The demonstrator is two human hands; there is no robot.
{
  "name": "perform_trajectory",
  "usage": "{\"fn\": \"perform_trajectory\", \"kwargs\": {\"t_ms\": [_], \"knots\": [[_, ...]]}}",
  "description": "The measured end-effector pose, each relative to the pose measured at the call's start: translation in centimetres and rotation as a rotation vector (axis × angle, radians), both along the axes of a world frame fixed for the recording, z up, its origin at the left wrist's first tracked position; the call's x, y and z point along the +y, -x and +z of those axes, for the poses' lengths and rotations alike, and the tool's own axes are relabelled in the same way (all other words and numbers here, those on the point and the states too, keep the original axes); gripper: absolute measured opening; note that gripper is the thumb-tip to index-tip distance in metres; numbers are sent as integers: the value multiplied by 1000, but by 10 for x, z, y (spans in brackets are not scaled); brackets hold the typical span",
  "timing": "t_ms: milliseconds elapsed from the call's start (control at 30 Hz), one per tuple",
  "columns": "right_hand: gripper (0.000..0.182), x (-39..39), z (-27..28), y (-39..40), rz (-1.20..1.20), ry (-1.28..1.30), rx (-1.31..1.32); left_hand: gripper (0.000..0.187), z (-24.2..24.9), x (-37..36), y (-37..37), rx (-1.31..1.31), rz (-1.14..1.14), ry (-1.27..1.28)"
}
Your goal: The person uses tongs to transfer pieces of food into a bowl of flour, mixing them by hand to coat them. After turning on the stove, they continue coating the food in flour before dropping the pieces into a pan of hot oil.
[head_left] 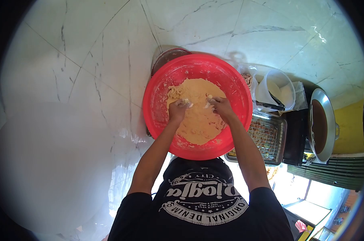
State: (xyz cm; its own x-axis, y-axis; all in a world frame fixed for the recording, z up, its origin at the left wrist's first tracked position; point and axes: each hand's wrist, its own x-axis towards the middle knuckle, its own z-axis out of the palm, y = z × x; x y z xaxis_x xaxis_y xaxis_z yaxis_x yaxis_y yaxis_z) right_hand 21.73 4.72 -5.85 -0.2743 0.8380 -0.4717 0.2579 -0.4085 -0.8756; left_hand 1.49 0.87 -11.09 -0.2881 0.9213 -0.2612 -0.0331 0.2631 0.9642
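A large red basin (240, 96) stands in front of me, with pale yellow flour (200, 120) spread over its bottom. Over the left part of the flour is my left hand (178, 110), its fingers closed on a whitish, flour-coated piece. My right hand (221, 107) is over the right part, fingers pinched on another whitish piece. The two hands are apart. Clumpy crumbs (174, 92) lie in the flour beyond my left hand.
Right of the basin are a white plastic tub (288, 94), a metal tray with a wire rack (276, 138) and a wide metal pan (331, 116) holding brown liquid. A round container (160, 62) is partly hidden behind the basin. Marbled tiles (89, 52) lie beyond.
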Motion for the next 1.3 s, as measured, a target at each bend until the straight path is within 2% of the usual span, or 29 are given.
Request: {"fn": "perform_trajectory", "kwargs": {"t_ms": [33,67,100,133,167,200,233,267,300,333,367,433,533,600,667,700,767,800,867,1000,1067,1100,1167,1233,1300], "knots": [[27,2,-7,-1,-146,0,45,32,4,2,1,-1,3,0],[30,3,-13,-2,-292,1,88,33,7,2,0,-80,125,16],[30,3,-19,-1,-292,3,84,34,13,2,-3,-158,246,34],[30,3,-25,4,-404,-49,44,34,9,4,-5,-160,244,35],[30,4,-31,12,-515,-103,5,33,6,7,-10,-116,369,97],[30,4,-41,24,-516,-105,4,32,4,9,-17,-71,494,159],[30,2,-52,43,-684,-124,-88,32,15,10,-32,-71,491,156],[29,-1,-57,58,-851,-140,-184,33,36,8,-54,258,477,341],[29,-9,-52,70,-854,-138,-185,35,47,2,-67,593,449,524],[28,-14,-42,79,-824,-71,-346,43,40,-1,-69,503,369,494],[27,-18,-34,84,-786,-4,-505,43,34,-3,-68,503,370,492],[27,-18,-46,70,-825,-9,-419,44,37,-8,-61,596,363,451],[27,-17,-51,63,-931,30,-295,42,31,-8,-44,547,457,496],[27,-18,-45,73,-999,62,-240,40,25,-8,-63,587,388,476],[24,-24,-38,87,-927,-16,-626,38,29,-3,-70,615,312,444],[24,-26,-40,80,-932,-14,-629,37,34,-8,-64,626,315,442],[22,-20,-48,68,-896,-121,-473,36,42,-4,-51,639,321,429],[22,-23,-50,69,-894,-114,-476,34,43,-3,-45,604,386,448],[23,-23,-51,76,-941,-192,-288,32,41,-4,-48,574,449,462],[22,-28,-45,86,-999,-146,-202,30,38,-2,-62,638,357,394],[21,-26,-27,74,-987,-67,15,30,42,2,-58,683,358,383],[21,-26,-31,77,-985,-66,14,30,43,2,-58,668,382,405],[23,-26,-46,88,-972,-244,-242,31,40,1,-61,654,405,427],[24,-24,-32,85,-946,-203,-256,28,35,4,-72,660,474,431],[26,-24,-31,80,-917,-154,-272,28,33,2,-60,632,437,388]]}}
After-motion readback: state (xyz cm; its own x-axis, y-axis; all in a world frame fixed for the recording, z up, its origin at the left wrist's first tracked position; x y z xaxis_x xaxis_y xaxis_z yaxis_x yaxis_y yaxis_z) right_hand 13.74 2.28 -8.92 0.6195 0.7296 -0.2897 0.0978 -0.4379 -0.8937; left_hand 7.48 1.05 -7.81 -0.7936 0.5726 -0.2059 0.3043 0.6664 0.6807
